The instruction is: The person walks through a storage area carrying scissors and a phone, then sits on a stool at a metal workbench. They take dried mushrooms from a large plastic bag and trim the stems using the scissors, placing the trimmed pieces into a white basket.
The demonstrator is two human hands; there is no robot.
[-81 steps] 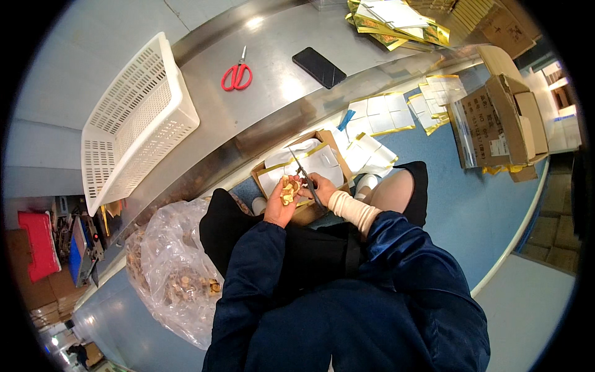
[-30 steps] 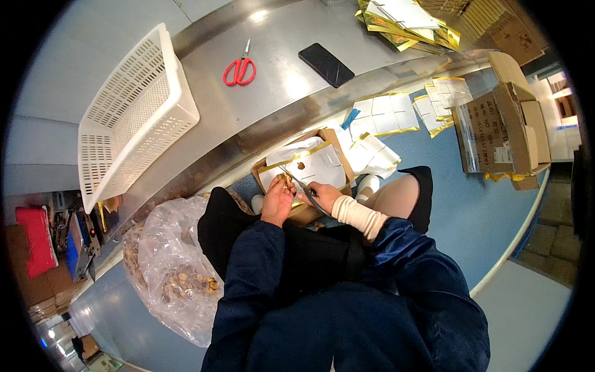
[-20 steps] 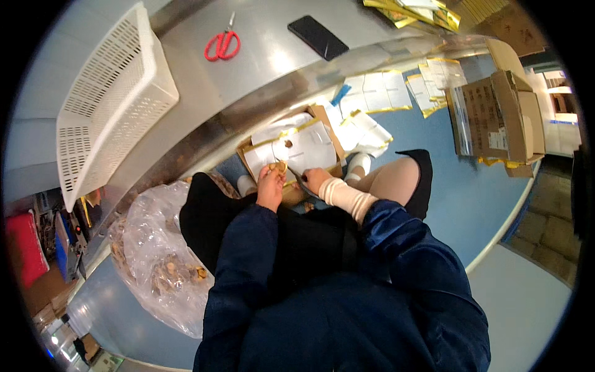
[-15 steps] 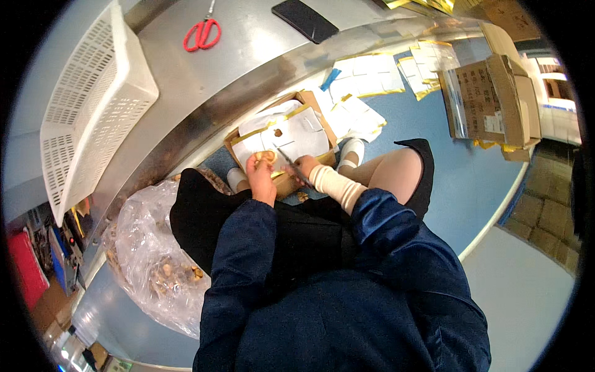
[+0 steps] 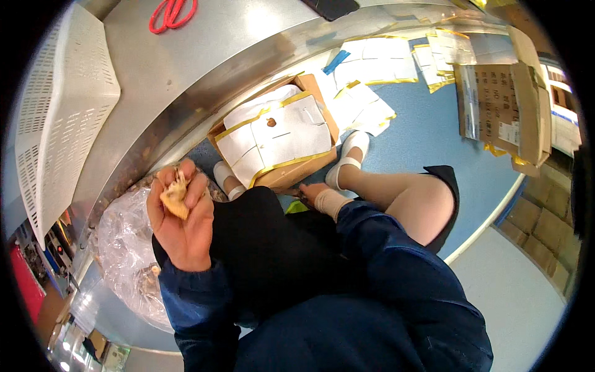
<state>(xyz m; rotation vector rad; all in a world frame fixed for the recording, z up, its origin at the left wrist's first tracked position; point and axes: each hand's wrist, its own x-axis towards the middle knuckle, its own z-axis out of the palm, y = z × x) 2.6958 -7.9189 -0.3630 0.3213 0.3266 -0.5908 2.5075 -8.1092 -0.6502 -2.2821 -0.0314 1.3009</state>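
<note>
The scene is bright, with light seemingly falling from above. A pale patch of glare sits at the far side of the metal table point(image 5: 204, 68), and the white papers point(image 5: 379, 59) on the floor look nearly washed out. Small highlights speckle the plastic bag point(image 5: 127, 232) on the left, while the skirt point(image 5: 260, 229) sinks into almost solid black. The left hand point(image 5: 183, 232) is well lit; the right hand point(image 5: 316, 194) is darker and softer in detail. Fisheye distortion curves the table edge into an arc and stretches the white basket point(image 5: 68, 111) on the left. Black surrounds the corners, and the far-left background is indistinct.
</note>
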